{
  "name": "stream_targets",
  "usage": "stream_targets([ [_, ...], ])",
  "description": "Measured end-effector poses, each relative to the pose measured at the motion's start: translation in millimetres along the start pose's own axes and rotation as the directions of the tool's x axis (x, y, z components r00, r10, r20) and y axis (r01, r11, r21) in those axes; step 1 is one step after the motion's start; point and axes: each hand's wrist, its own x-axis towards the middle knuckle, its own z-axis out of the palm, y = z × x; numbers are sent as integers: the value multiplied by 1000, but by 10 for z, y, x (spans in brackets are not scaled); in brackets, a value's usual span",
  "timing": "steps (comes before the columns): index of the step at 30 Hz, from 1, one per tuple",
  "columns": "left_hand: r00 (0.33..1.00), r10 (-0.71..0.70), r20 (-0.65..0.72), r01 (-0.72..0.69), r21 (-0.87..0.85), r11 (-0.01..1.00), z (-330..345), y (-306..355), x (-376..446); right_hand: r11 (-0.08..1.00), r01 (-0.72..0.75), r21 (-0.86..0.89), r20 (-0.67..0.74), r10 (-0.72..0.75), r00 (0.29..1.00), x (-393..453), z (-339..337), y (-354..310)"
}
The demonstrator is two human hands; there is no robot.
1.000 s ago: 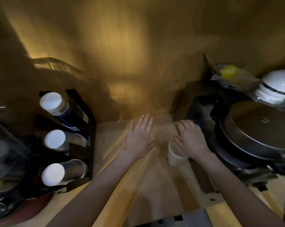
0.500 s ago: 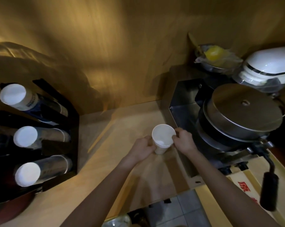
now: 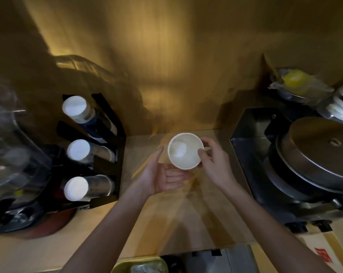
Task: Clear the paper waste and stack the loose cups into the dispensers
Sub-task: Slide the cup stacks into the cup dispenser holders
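Observation:
A white paper cup is held upright above the wooden counter, its open mouth facing me. My right hand grips its right side, thumb on the rim. My left hand lies palm up beside and below the cup, fingers spread; whether it touches the cup I cannot tell. At the left stands a black cup dispenser rack with three tubes of stacked cups: top, middle, bottom.
A metal machine with a round lid fills the right side. Behind it are a wrapped bowl with something yellow and a white appliance. Clear plastic containers sit far left. A wooden wall rises behind the counter.
The cup was picked up off the counter and raised toward me. My left hand let go of its side and opened palm up beneath it. The view swung back to the left.

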Motion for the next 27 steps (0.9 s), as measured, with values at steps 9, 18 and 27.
stream_targets([
  [9, 931, 354, -86, -344, 111, 932, -578, 85, -766, 928, -5, 373, 243, -93, 966, -264, 542, -420],
  [18, 580, 814, -16, -417, 853, 314, -969, 108, -1546, 878, -164, 449, 577, -144, 804, -321, 1041, -857],
  [27, 448, 889, 98, -277, 960, 34, -1484, -61, -2012, 929, 190, 319, 523, -340, 781, -553, 1715, -1266],
])
